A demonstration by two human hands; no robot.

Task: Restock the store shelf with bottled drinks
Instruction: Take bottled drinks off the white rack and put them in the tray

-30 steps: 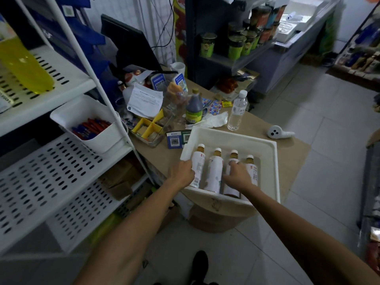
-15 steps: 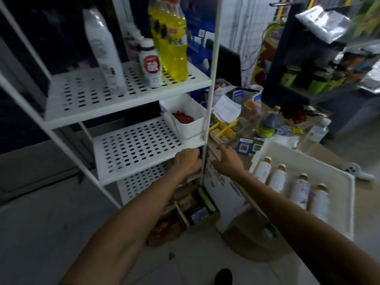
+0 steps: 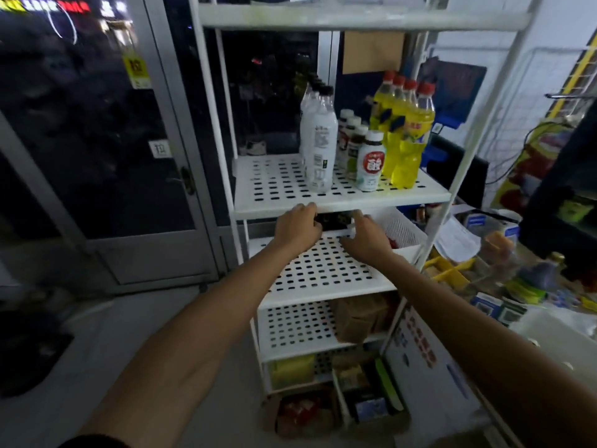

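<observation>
1. The left hand reaches in under the front edge of the upper shelf, fingers curled loosely near that edge; nothing shows in its grasp.
2. The right hand hovers just beside it over the middle shelf, fingers partly spread and empty, close to the white basket at the shelf's right end (something red lies inside, too dim to name).
3. The bottled drinks already stocked stand on the upper shelf: tall clear bottles with dark caps to the left, small white-capped bottles in a row in the middle, and yellow bottles with red caps to the right, all upright.
4. The middle shelf holds no bottles.
5. The white tray sits at the right edge on the counter, well apart from both hands; its contents cannot be made out.
</observation>
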